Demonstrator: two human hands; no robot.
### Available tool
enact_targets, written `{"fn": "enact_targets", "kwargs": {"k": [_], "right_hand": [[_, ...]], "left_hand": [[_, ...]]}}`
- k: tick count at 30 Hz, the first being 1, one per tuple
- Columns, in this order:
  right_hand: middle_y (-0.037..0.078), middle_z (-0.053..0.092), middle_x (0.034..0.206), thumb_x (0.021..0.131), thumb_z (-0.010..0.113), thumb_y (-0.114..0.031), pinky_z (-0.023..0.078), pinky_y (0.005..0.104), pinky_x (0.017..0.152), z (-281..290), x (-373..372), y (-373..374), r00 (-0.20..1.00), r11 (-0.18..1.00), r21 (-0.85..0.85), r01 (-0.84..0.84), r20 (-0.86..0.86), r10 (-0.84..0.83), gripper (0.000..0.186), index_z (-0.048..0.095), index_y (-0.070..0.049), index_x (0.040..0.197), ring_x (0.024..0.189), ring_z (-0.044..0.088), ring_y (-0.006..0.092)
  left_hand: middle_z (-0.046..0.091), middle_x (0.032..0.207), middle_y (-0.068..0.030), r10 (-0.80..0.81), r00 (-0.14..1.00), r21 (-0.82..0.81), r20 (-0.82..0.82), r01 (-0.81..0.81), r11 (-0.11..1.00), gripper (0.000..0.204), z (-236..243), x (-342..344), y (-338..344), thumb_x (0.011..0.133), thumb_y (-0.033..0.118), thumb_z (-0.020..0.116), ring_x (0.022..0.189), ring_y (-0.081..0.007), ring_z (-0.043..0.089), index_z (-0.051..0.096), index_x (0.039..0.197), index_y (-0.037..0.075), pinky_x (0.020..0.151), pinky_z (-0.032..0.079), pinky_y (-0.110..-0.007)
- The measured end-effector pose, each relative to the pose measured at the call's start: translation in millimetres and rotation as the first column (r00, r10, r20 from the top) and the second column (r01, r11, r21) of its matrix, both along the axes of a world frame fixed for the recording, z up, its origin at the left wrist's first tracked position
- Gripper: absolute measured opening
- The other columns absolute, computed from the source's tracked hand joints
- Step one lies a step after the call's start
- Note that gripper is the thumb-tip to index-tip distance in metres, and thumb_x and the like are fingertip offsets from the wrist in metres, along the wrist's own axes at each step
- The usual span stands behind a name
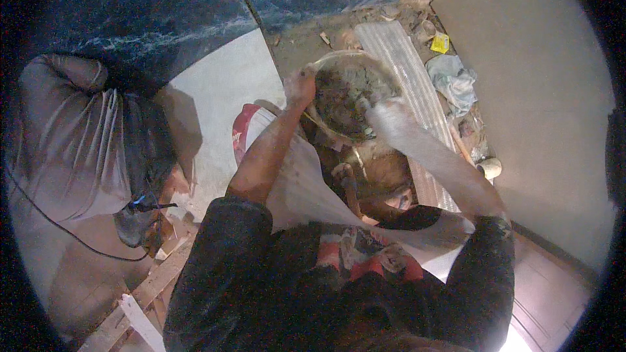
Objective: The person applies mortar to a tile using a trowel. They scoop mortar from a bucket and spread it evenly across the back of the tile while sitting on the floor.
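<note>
A round pan point(326, 65) filled with grey-brown rubble and mortar debris is tilted in front of me. My left hand point(298, 87) grips its left rim. My right hand point(385, 116), dusty and blurred, holds the pan's right rim. Directly below the pan a white woven sack point(300, 182) hangs open, its mouth under the pan's lower edge. Dark soil and debris show inside the sack point(381, 173). My dark sleeves come in from the bottom.
A full grey sack point(72, 137) tied at the top stands at the left with a black cord across it. A corrugated sheet point(404, 72), a crumpled cloth point(454, 81) and a small yellow scrap point(440, 43) lie on the right. Wooden battens point(153, 283) lie lower left.
</note>
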State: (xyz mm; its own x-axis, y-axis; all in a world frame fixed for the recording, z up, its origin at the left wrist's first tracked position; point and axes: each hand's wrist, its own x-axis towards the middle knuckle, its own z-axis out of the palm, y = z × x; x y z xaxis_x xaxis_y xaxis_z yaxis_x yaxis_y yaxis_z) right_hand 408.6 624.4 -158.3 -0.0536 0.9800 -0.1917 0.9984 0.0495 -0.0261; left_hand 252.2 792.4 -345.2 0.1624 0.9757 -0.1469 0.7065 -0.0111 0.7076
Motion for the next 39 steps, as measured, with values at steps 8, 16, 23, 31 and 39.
{"fn": "enact_targets", "kwargs": {"k": [8, 16, 23, 31, 39], "right_hand": [[0.020, 0.055, 0.106, 0.091, 0.051, -0.026, 0.054, 0.0426, 0.072, -15, -20, 7, 0.976, 0.969, -0.217, 0.116, -0.155, -0.151, 0.026, 0.059, -0.004, 0.103, 0.093, 0.062, 0.0321], [0.018, 0.060, 0.089, 0.089, 0.050, -0.018, 0.053, 0.0467, 0.067, -6, 16, -24, 0.996, 1.000, -0.003, 0.023, -0.084, -0.023, 0.018, 0.058, -0.005, 0.099, 0.079, 0.065, 0.0312], [0.016, 0.063, 0.085, 0.085, 0.051, -0.012, 0.055, 0.0404, 0.057, 4, 8, 12, 0.980, 0.974, 0.146, -0.173, 0.130, 0.154, 0.018, 0.059, -0.001, 0.096, 0.073, 0.067, 0.0299], [0.016, 0.065, 0.077, 0.083, 0.053, -0.013, 0.053, 0.0460, 0.066, -41, 19, -54, 0.991, 0.997, 0.068, -0.020, -0.130, 0.029, 0.024, 0.055, -0.004, 0.106, 0.071, 0.066, 0.0325], [0.022, 0.064, 0.082, 0.080, 0.062, -0.021, 0.050, 0.0479, 0.072, 67, 41, -53, 0.943, 0.936, -0.278, 0.217, -0.190, -0.275, 0.033, 0.058, -0.001, 0.106, 0.081, 0.063, 0.0370]], "left_hand": [[0.064, 0.085, -0.0193, -0.140, 0.982, 0.328, -0.130, 0.176, 0.928, 0.034, -17, -6, 1, 0.091, 0.033, 0.046, 0.083, -0.0417, 0.059, 0.066, 0.089, 0.005, 0.075, 0.045, -0.051], [0.064, 0.087, -0.0215, -0.173, 0.962, 0.203, -0.210, 0.216, 0.955, 0.035, -4, 2, 6, 0.091, 0.029, 0.044, 0.085, -0.0406, 0.061, 0.065, 0.087, 0.001, 0.077, 0.047, -0.050], [0.064, 0.081, -0.0208, -0.114, 0.974, 0.310, -0.195, 0.172, 0.935, 0.033, -51, -6, 17, 0.090, 0.031, 0.049, 0.079, -0.0410, 0.062, 0.066, 0.088, 0.002, 0.073, 0.048, -0.050], [0.066, 0.085, -0.0188, -0.176, 0.941, 0.443, -0.290, 0.295, 0.847, 0.037, -21, -2, 8, 0.093, 0.028, 0.043, 0.079, -0.0401, 0.062, 0.067, 0.080, 0.004, 0.070, 0.048, -0.051], [0.065, 0.095, -0.0207, -0.078, 0.995, 0.117, 0.056, 0.071, 0.991, 0.039, -78, -8, 22, 0.093, 0.033, 0.041, 0.090, -0.0395, 0.062, 0.067, 0.090, 0.004, 0.077, 0.049, -0.049]]}}
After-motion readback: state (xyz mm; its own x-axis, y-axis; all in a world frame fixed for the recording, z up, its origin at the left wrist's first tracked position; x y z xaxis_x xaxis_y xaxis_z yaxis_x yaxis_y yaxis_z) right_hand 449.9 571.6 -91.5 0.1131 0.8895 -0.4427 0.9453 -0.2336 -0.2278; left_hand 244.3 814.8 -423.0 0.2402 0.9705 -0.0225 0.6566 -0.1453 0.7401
